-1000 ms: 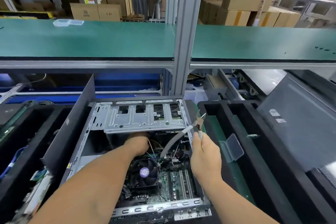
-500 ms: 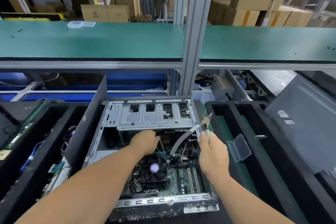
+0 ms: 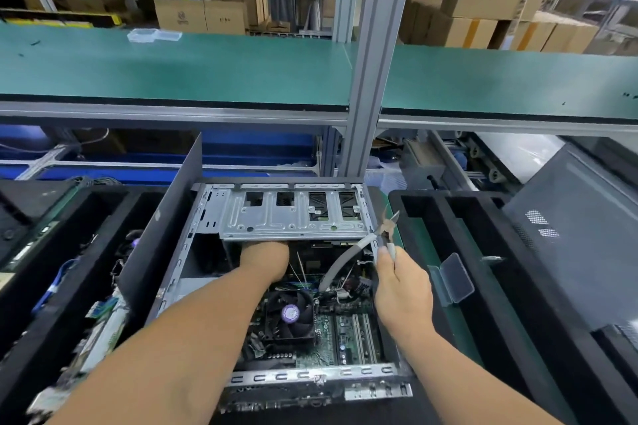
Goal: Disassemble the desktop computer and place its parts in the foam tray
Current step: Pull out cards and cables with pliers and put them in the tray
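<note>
The open desktop case (image 3: 179,269) lies in front of me, with its motherboard (image 3: 345,331), CPU fan (image 3: 291,312) and metal drive cage (image 3: 293,214) exposed. My left hand (image 3: 266,260) reaches under the cage's front edge, which hides its fingers. My right hand (image 3: 402,290) grips small pliers (image 3: 388,228) at the case's right wall, tips pointing up. A grey curved strand (image 3: 341,262) runs from the pliers' head down to the board; whether it is a cable or the tool's handle is unclear. A black foam tray (image 3: 445,217) sits to the right.
Another black foam tray (image 3: 45,304) on the left holds removed boards and blue cables. A dark side panel (image 3: 162,228) stands upright against the case's left side. A grey case cover (image 3: 580,235) leans at the right. A clear plastic box (image 3: 455,278) rests in the right tray. A green shelf (image 3: 172,69) spans above.
The view has shifted, so the case sits further right in frame. My left hand has gone slightly deeper under the drive cage. My right hand still holds the pliers at the same spot.
</note>
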